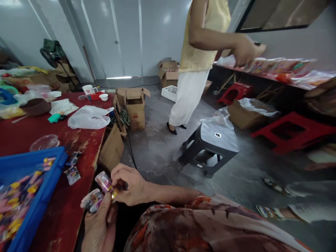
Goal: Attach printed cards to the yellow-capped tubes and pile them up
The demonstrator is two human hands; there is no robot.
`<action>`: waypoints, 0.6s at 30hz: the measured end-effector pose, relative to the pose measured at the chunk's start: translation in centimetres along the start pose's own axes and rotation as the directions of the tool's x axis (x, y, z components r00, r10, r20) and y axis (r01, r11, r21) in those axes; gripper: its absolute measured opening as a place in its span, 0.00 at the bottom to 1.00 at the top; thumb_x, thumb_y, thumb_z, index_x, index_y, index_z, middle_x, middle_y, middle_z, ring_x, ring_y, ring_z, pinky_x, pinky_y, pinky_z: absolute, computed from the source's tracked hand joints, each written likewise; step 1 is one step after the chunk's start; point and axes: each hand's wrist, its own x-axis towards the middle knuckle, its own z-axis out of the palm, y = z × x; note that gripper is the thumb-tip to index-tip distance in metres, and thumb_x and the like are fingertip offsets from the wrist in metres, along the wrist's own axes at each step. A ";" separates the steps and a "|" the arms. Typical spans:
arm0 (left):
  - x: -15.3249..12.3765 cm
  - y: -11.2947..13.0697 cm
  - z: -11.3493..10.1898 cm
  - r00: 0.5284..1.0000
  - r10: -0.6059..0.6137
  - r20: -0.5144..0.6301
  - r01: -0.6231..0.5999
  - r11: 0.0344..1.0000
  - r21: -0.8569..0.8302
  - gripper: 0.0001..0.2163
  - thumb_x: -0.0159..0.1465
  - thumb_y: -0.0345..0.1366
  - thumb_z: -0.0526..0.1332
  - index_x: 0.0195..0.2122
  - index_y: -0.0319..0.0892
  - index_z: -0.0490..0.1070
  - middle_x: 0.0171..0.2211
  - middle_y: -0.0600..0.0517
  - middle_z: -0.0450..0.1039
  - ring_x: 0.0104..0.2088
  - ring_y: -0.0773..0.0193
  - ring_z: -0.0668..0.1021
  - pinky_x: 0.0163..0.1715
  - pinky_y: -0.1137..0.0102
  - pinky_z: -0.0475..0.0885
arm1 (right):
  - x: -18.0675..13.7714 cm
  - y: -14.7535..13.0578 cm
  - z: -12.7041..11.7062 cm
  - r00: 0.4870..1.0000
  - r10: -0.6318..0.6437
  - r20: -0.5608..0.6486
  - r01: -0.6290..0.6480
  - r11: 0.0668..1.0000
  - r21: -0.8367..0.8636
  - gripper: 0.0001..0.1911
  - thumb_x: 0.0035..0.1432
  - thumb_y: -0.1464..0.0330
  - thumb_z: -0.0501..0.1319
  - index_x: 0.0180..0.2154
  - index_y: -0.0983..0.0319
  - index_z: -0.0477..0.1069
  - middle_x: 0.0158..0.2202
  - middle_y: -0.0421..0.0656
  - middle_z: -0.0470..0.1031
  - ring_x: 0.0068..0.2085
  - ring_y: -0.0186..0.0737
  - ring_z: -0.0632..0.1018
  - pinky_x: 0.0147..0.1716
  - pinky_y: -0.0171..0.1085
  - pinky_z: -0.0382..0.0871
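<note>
My left hand (98, 225) is closed at the table's front edge, thumb pressed on a small bundle of printed packets (92, 201). Just above it, the fingers of my right hand (132, 185) are curled in a pinch around a small tube with a shiny gold end (114, 193). A pink-and-purple printed wrapper (103, 181) sits at that tube; whether it is around it or beside it I cannot tell. Two more small printed packets (72, 175) lie on the red table (86, 147). Left of them, a blue tray (48, 189) holds many small pink, dark and yellow tubes.
Around the table's far side are a white plastic bag (89, 117), a mug (89, 90) and a brown bowl (36, 106). Cardboard boxes (135, 110) and a grey stool (219, 134) stand on the floor. A person in a yellow top (207, 45) stands ahead; another person's feet show at right.
</note>
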 end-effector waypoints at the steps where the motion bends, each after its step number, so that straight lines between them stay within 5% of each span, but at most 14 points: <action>1: -0.2 0.0 0.0 1.000 0.020 -0.011 -0.020 1.000 0.000 0.22 0.34 0.34 0.79 0.25 0.37 0.68 0.19 0.60 0.61 0.16 0.79 0.58 0.11 0.83 0.56 | -0.1 -0.6 -0.2 1.000 -0.021 -0.017 0.021 1.000 0.021 0.14 0.50 0.60 0.67 0.31 0.60 0.64 0.35 0.43 0.70 0.32 0.32 0.71 0.29 0.32 0.68; 7: -0.4 0.2 -1.1 0.996 0.069 0.063 -0.061 0.992 -0.111 0.18 0.40 0.37 0.77 0.24 0.36 0.71 0.20 0.58 0.65 0.15 0.81 0.57 0.12 0.81 0.52 | -1.2 -2.7 -0.3 0.999 -0.013 0.032 0.011 0.997 0.081 0.09 0.56 0.71 0.65 0.41 0.60 0.73 0.39 0.46 0.74 0.33 0.35 0.74 0.30 0.35 0.71; 18: -1.5 -0.2 -3.5 0.988 0.133 0.078 -0.111 0.965 -0.236 0.16 0.44 0.37 0.76 0.26 0.37 0.72 0.21 0.57 0.65 0.16 0.79 0.57 0.13 0.80 0.52 | -1.9 -3.2 3.1 0.939 -0.319 -0.131 0.292 0.937 -0.189 0.15 0.52 0.81 0.64 0.41 0.60 0.75 0.34 0.45 0.77 0.31 0.37 0.78 0.26 0.35 0.74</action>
